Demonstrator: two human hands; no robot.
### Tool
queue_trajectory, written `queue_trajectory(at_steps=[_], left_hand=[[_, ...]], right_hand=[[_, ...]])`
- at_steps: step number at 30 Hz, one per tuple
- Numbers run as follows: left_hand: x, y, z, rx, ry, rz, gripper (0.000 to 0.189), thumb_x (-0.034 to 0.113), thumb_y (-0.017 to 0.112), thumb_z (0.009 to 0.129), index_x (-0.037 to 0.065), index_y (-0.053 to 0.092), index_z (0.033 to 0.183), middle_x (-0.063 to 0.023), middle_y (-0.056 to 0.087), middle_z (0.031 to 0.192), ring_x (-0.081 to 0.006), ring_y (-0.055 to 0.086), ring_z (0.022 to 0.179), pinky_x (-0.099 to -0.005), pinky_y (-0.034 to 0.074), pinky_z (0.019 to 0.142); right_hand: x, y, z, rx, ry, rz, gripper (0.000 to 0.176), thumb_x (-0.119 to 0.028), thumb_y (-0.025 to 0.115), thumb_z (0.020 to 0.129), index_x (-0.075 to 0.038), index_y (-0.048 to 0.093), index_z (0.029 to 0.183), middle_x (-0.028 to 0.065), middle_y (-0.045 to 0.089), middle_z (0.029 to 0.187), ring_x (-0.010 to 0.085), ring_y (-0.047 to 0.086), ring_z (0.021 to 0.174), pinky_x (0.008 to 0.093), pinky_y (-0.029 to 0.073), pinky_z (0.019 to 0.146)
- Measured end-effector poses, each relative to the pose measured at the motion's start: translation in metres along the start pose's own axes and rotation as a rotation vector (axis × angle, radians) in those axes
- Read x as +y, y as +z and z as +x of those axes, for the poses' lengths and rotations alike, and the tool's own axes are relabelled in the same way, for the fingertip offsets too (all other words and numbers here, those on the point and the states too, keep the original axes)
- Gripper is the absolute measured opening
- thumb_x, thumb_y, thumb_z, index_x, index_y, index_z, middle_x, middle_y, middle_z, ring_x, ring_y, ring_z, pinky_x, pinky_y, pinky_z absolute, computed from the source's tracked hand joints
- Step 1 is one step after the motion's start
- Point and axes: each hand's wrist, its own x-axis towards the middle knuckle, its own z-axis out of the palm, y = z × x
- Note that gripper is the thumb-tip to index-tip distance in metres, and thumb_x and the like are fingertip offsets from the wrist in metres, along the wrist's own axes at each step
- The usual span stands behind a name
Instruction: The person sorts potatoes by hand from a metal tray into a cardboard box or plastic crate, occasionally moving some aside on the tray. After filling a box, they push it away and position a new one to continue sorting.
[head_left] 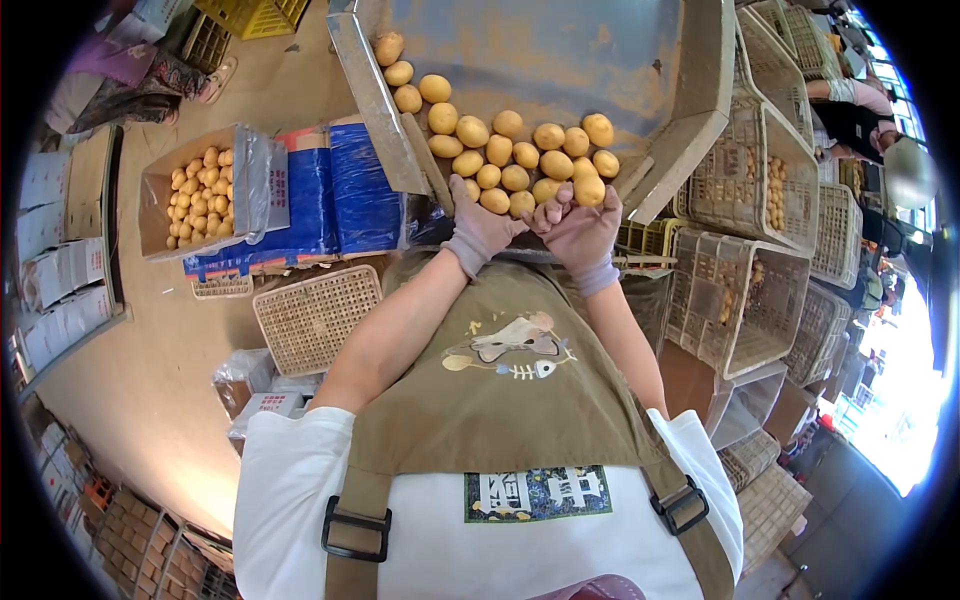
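Observation:
Both my hands wear thin greyish gloves and are at the near edge of a metal sorting tray (620,60). My left hand (482,228) rests beside a potato (494,201) at the bottom of the pile, its fingers and thumb spread apart. Close to its right, my right hand (582,235) has its fingers curled around a yellow potato (589,191). Several more potatoes (526,154) lie loose on the tray in front of both hands, trailing up along its left wall.
At left, a lined box (160,205) full of potatoes stands beside blue-wrapped cartons (362,190). A plastic crate (318,318) leans by my left arm. Stacked crates (740,300), some with potatoes, line the right. A person (140,75) is at upper left, another person (855,115) at upper right.

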Motion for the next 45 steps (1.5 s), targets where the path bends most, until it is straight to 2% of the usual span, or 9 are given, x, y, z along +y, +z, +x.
queue_trajectory(at_steps=[11,20,25,27,30,32,37,41,45], left_hand=[[-0.001,-0.002,0.0,-0.051,0.072,0.084,0.096,0.082,0.031,0.086,0.014,0.029,0.154,-0.0139,0.038,0.154,-0.0356,0.041,0.139,-0.0587,0.036,0.111],[-0.004,-0.028,0.01,-0.223,0.228,0.373,0.086,0.073,0.036,0.091,0.012,0.029,0.152,-0.0095,0.035,0.157,-0.035,0.032,0.145,-0.0597,0.03,0.114],[-0.001,0.0,-0.003,-0.03,0.111,0.042,0.084,0.074,0.034,0.091,0.017,0.03,0.153,-0.0072,0.032,0.16,-0.0354,0.026,0.148,-0.0699,0.025,0.111],[0.001,-0.002,0.001,-0.02,0.092,-0.012,0.082,0.073,0.032,0.092,0.019,0.03,0.154,-0.0075,0.029,0.161,-0.0364,0.025,0.148,-0.074,0.025,0.108],[-0.002,0.006,-0.002,-0.004,0.116,0.013,0.08,0.069,0.033,0.093,0.017,0.03,0.153,-0.0085,0.031,0.16,-0.0358,0.026,0.148,-0.0722,0.027,0.108],[-0.005,-0.003,0.002,-0.014,0.111,0.002,0.08,0.068,0.034,0.093,0.016,0.031,0.153,-0.0091,0.032,0.16,-0.0359,0.027,0.147,-0.0708,0.028,0.109],[0.005,-0.031,0.015,-0.197,-0.026,-0.156,0.087,0.073,0.034,0.09,0.015,0.031,0.154,-0.0097,0.033,0.159,-0.035,0.029,0.147,-0.0681,0.026,0.111],[-0.005,-0.011,0.004,0.23,0.115,0.12,0.097,0.087,0.032,0.084,0.02,0.029,0.155,-0.0094,0.035,0.156,-0.0366,0.038,0.138,-0.0676,0.03,0.11],[0.0,-0.026,0.008,-0.023,0.064,0.076,0.1,0.091,0.028,0.082,0.022,0.031,0.154,-0.0105,0.036,0.156,-0.0363,0.036,0.143,-0.0677,0.037,0.106]], right_hand=[[0.007,0.018,0.003,0.327,-0.133,-0.349,0.046,0.001,0.062,0.088,-0.005,0.049,0.132,0.0124,0.064,0.114,0.0192,0.065,0.093,0.0374,0.056,0.088],[0.012,0.031,-0.007,0.442,-0.369,-1.228,0.044,-0.004,0.072,0.086,-0.004,0.054,0.127,0.0066,0.062,0.112,0.0109,0.058,0.1,0.0287,0.051,0.089],[-0.036,0.003,-0.112,0.523,-0.319,-1.737,0.04,-0.013,0.075,0.083,-0.004,0.061,0.119,0.0132,0.066,0.113,0.0271,0.065,0.104,0.038,0.052,0.091],[-0.068,-0.043,-0.18,0.819,0.221,-2.317,0.039,-0.018,0.072,0.084,-0.006,0.062,0.119,0.0155,0.066,0.113,0.0352,0.064,0.102,0.0454,0.051,0.089],[-0.07,-0.037,-0.182,0.899,-0.106,-2.35,0.036,-0.021,0.068,0.086,-0.006,0.062,0.118,0.0159,0.066,0.112,0.0372,0.062,0.101,0.0481,0.049,0.088],[-0.049,0.018,-0.125,0.587,-0.511,-2.284,0.032,-0.013,0.068,0.085,-0.007,0.065,0.117,0.014,0.067,0.113,0.035,0.062,0.106,0.0458,0.047,0.093],[0.005,0.039,-0.006,-0.106,-0.505,-2.439,0.043,-0.028,0.07,0.083,-0.017,0.064,0.124,0.0146,0.056,0.134,0.0353,0.05,0.126,0.0554,0.034,0.109],[-0.014,0.004,0.058,0.293,-0.497,-2.633,0.045,-0.028,0.068,0.082,-0.024,0.063,0.126,0.0146,0.051,0.138,0.0343,0.045,0.131,0.0595,0.029,0.109],[0.024,0.026,0.092,-0.538,-0.486,-2.535,0.051,-0.034,0.068,0.081,-0.03,0.062,0.132,0.016,0.048,0.144,0.0399,0.042,0.134,0.0607,0.022,0.114]])
